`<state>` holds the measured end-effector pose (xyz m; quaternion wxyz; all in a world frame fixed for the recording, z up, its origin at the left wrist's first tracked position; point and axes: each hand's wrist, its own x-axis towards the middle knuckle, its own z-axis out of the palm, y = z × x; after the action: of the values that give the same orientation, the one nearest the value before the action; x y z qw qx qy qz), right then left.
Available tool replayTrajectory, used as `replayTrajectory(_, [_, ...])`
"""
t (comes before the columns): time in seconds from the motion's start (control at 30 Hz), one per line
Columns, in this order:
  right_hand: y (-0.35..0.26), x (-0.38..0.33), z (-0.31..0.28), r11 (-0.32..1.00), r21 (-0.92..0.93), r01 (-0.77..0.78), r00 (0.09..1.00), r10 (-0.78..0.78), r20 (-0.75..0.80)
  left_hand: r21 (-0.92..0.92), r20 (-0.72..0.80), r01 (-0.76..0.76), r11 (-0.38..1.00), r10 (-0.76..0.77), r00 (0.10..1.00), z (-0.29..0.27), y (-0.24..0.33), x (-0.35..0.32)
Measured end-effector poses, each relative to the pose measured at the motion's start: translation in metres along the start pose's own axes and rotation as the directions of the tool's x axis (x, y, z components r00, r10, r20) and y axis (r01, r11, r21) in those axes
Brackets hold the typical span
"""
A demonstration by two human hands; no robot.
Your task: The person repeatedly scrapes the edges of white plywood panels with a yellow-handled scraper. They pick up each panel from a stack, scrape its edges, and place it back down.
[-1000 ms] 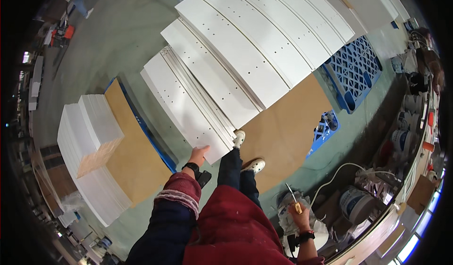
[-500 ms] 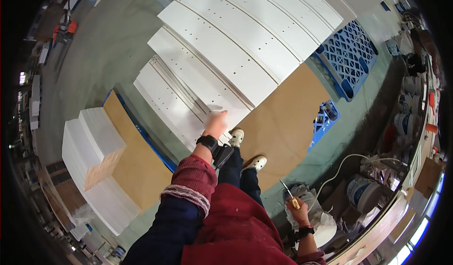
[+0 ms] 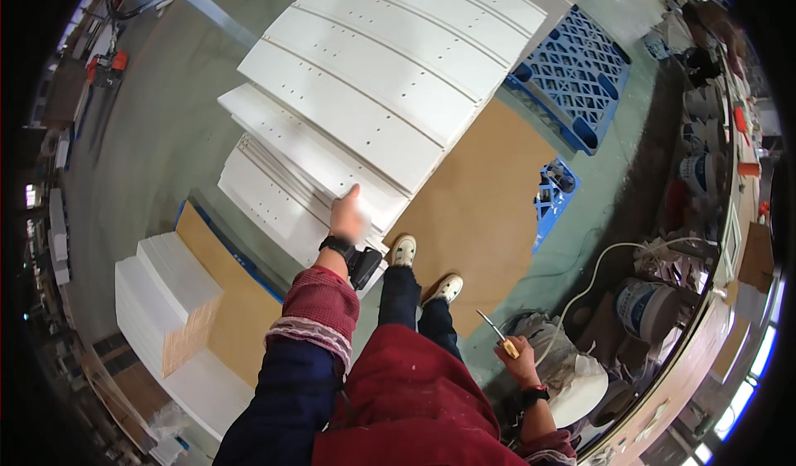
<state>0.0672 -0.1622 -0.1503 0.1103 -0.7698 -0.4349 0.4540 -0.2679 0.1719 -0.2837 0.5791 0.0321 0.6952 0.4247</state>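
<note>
Several white panels (image 3: 348, 76) with grooves and small drilled holes lie overlapping in a row. Near the close end of that row, my left hand (image 3: 348, 219) is closed on the edge of one white drilled panel (image 3: 307, 151), thumb on top and the other fingers mostly hidden. This panel sits slightly tilted over the nearest white panel (image 3: 264, 205). Off to the right, low beside my body, my right hand (image 3: 521, 365) holds a screwdriver (image 3: 507, 347) by its yellow handle, its metal shaft pointing up and left.
Brown board (image 3: 473, 192) lies under my feet. Blue plastic pallets (image 3: 572, 76) are at the right. A stack of white panels (image 3: 157, 288) stands left on another brown board. Buckets (image 3: 645, 310), a pale cable (image 3: 584, 296) and clutter line the right bench.
My left hand has shifted slightly along the panel edge, and its thumb now lies on top. That panel looks more tilted. The whole view has swung a little; the screwdriver stays in my right hand.
</note>
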Motion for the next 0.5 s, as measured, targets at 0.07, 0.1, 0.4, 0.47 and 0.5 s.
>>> replayTrajectory(0.07, [0.000, -0.002, -0.005, 0.999, 0.006, 0.052, 0.998, -0.052, -0.038, -0.197, -0.002, -0.054, 0.979, 0.055, 0.998, -0.003, 0.000, -0.002])
replayTrajectory(0.1, [0.005, -0.006, -0.007, 0.995, 0.045, 0.091, 0.994, -0.087, -0.072, -0.242, 0.039, -0.129, 0.962, 0.142, 0.989, 0.004, 0.005, -0.020])
replayTrajectory(0.4, [-0.030, -0.033, -0.045, 0.929, 0.301, 0.213, 0.977, -0.194, -0.093, 0.223, 0.160, -0.403, 0.888, 0.374, 0.914, -0.110, 0.087, -0.219])
replayTrajectory(0.47, [-0.058, -0.038, -0.064, 0.924, 0.221, 0.311, 0.950, -0.300, -0.082, 0.189, 0.304, -0.481, 0.856, 0.415, 0.858, -0.109, 0.100, -0.267])
replayTrajectory(0.5, [-0.067, -0.042, -0.070, 0.892, 0.157, 0.425, 0.904, -0.410, -0.120, 0.207, 0.354, -0.504, 0.839, 0.416, 0.838, -0.105, 0.104, -0.283])
